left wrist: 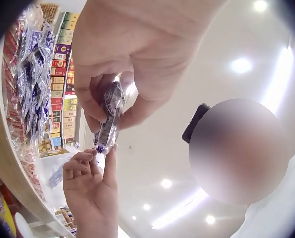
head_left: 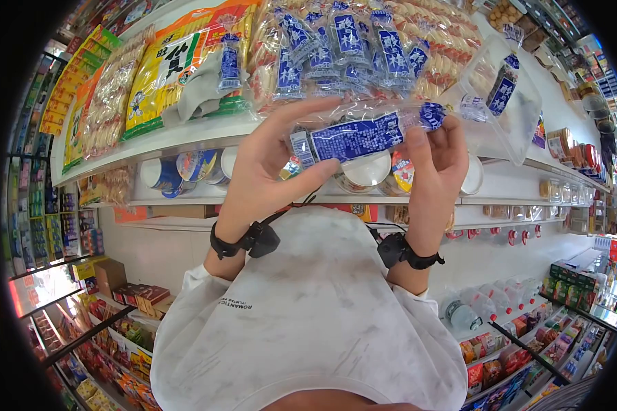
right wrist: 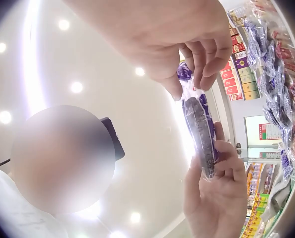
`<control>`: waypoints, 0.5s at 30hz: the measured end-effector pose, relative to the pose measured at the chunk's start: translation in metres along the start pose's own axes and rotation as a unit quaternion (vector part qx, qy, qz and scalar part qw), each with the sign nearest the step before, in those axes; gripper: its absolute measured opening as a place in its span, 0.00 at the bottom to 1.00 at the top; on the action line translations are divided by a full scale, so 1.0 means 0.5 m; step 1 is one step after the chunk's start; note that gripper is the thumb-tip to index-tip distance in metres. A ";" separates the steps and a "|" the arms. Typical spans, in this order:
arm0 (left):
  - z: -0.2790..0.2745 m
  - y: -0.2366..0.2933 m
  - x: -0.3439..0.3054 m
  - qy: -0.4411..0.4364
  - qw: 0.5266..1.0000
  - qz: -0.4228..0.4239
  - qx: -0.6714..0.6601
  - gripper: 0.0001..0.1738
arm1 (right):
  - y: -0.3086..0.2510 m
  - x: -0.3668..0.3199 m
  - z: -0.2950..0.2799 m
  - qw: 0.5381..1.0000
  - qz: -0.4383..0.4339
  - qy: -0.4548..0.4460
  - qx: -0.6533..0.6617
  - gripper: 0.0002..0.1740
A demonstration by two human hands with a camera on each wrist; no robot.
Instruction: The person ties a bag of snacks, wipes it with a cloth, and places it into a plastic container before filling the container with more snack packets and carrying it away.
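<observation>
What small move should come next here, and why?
Probably lowering the sour plum packet onto the pile of similar blue-labelled packets: the left hand grips its body, the right hand pinches its gathered end, and the pile lies just beyond.

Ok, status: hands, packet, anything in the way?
Left hand grips blue packet at barcode end; right hand pinches opposite, gathered end. Packet held between hands, near shelf. Nothing visible blocking it.

Two Pairs, Three Singles

One left hand and one right hand make two; black wrist cameras also number two. There is one held packet, one lone packet, one clear bin. The heaped packets exceed five, overlapping beyond exact count.
</observation>
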State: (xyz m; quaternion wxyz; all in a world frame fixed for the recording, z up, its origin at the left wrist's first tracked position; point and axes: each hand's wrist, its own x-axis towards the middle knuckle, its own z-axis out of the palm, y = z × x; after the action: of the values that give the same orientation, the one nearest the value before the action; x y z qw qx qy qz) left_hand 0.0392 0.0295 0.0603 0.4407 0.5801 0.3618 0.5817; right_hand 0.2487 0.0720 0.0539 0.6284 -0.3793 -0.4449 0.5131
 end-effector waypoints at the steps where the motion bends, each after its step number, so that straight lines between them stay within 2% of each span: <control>1: -0.001 0.001 0.000 -0.002 1.000 0.000 0.013 0.37 | -0.001 0.000 0.001 1.000 -0.002 -0.002 0.001 0.26; 6: 0.002 0.003 -0.004 0.018 1.000 -0.014 0.014 0.33 | -0.007 -0.004 0.006 1.000 0.000 -0.016 -0.013 0.24; 9: -0.001 -0.010 -0.003 0.061 0.993 0.068 0.081 0.34 | -0.023 -0.004 0.011 0.999 -0.010 -0.032 -0.023 0.21; 11: 0.010 -0.013 -0.004 0.121 0.984 0.094 0.090 0.35 | -0.035 -0.012 0.003 0.999 -0.023 -0.029 -0.031 0.19; 12: 0.012 -0.015 -0.005 0.149 0.978 0.106 0.095 0.35 | -0.041 -0.019 0.003 0.997 -0.052 -0.049 -0.009 0.17; 14: 0.003 -0.026 -0.007 0.165 0.962 0.150 0.161 0.36 | -0.056 -0.040 0.008 0.977 -0.148 -0.153 -0.008 0.15; 15: 0.004 -0.033 -0.007 0.169 0.953 0.169 0.187 0.37 | -0.077 -0.045 0.011 0.962 -0.169 -0.215 -0.008 0.13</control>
State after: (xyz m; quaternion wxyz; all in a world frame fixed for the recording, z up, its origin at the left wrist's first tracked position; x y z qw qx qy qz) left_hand 0.0424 0.0319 0.0439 0.1515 0.5985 0.4298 0.6589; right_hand 0.2536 0.0432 0.0876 0.5926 -0.1847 -0.6313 0.4650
